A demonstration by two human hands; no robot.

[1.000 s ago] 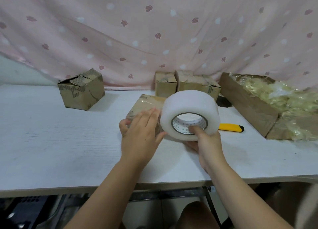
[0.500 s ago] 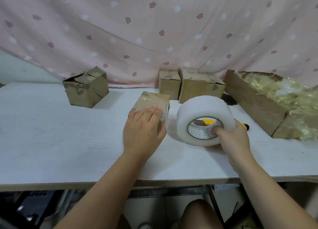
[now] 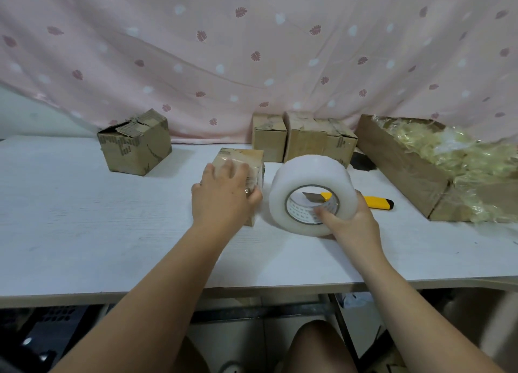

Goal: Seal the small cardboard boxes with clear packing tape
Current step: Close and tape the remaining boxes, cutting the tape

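A small cardboard box (image 3: 246,159), glossy with clear tape, stands in the middle of the white table (image 3: 84,232). My left hand (image 3: 221,196) lies over its near side, fingers curled on the top and thumb at its right edge. Just to the right, a big roll of clear packing tape (image 3: 308,173) stands on its rim. My right hand (image 3: 350,224) holds it from below, thumb hooked inside the core.
A yellow utility knife (image 3: 375,202) lies behind the roll, its blade showing through the core. Another small box (image 3: 134,145) stands at the back left, two more boxes (image 3: 302,140) by the pink curtain. A long carton of plastic filling (image 3: 437,165) takes up the right.
My right hand carried the tape roll from in front of the box to its right side and set it lower on the table. My left hand kept hold of the box.
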